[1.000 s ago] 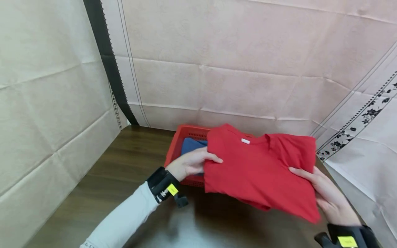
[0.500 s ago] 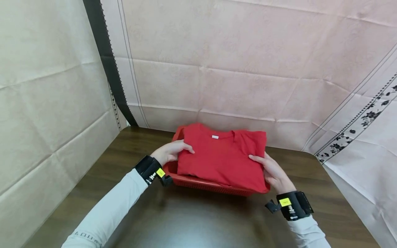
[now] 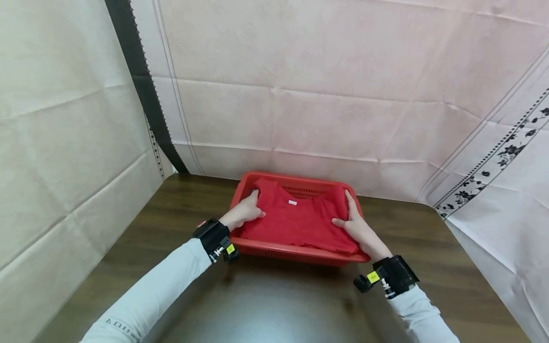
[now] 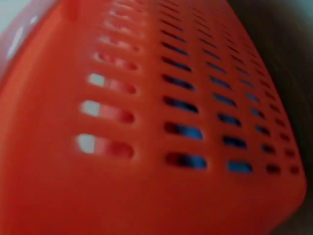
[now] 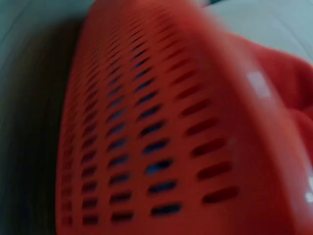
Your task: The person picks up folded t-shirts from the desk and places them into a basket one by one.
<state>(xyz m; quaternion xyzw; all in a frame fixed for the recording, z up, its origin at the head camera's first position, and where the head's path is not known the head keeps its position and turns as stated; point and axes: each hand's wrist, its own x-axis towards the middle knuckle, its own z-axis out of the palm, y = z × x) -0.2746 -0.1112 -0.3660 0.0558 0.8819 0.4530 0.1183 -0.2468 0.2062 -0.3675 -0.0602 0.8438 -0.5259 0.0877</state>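
Observation:
A folded red T-shirt (image 3: 296,216) with a small white neck label lies face up inside a red plastic basket (image 3: 296,250). My left hand (image 3: 244,212) reaches over the basket's left rim, its thumb and forefinger spread against the shirt's left edge. At the opposite edge, my right hand (image 3: 358,228) touches the shirt with straight fingers and the thumb apart. Both wrist views are filled by the basket's slotted outer wall (image 4: 146,196). Blue cloth (image 5: 159,166) shows through the slots, beneath the red shirt.
The basket stands on a dark brown wooden table (image 3: 274,305), near its back edge. A pale cloth wall (image 3: 321,95) rises directly behind, and another cloth wall (image 3: 68,143) closes off the left side.
Both hands carried the red T-shirt leftward and down into the basket. The hands have gone from pinching its sides to lying spread along its edges, and the basket's back rim shows again.

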